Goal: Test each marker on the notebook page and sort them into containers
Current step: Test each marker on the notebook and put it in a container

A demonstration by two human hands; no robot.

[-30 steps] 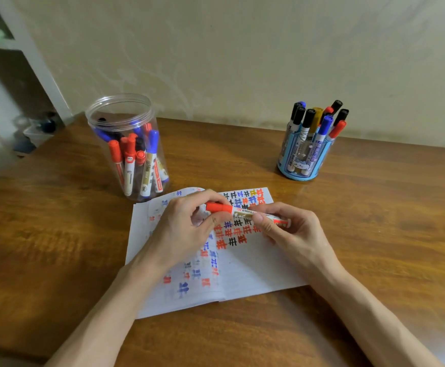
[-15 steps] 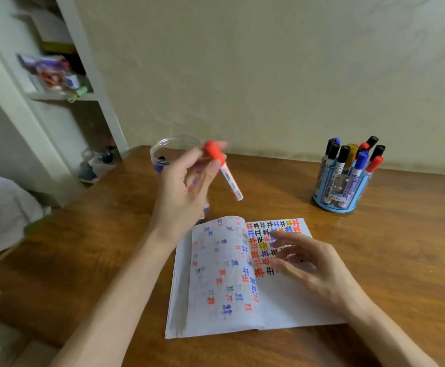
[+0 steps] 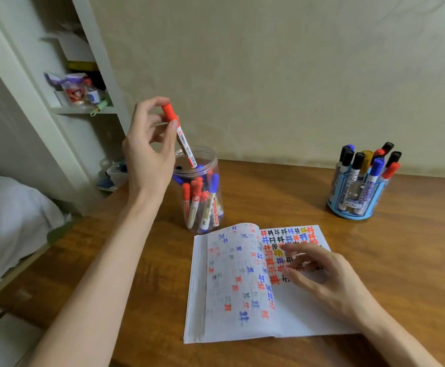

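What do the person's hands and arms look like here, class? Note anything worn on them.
The left forearm and right forearm are bare, with no sleeve in view. The left hand and right hand wear no gloves. No ring, watch or bracelet shows on the fingers or wrists in view.

The camera rides on my head, facing forward and down across the table (image 3: 282, 197) toward the wall. It sits close: both my forearms run in from the bottom edge. The notebook (image 3: 308, 313) lies at 5 o'clock, the jar (image 3: 210, 160) near centre, the holder (image 3: 353, 215) at 2 o'clock. My left hand (image 3: 147, 154) holds the marker (image 3: 183, 140) at 11 o'clock; my right hand (image 3: 330, 279) is at 4 o'clock. The wide lens slants the shelf (image 3: 84, 109) at 10 o'clock.
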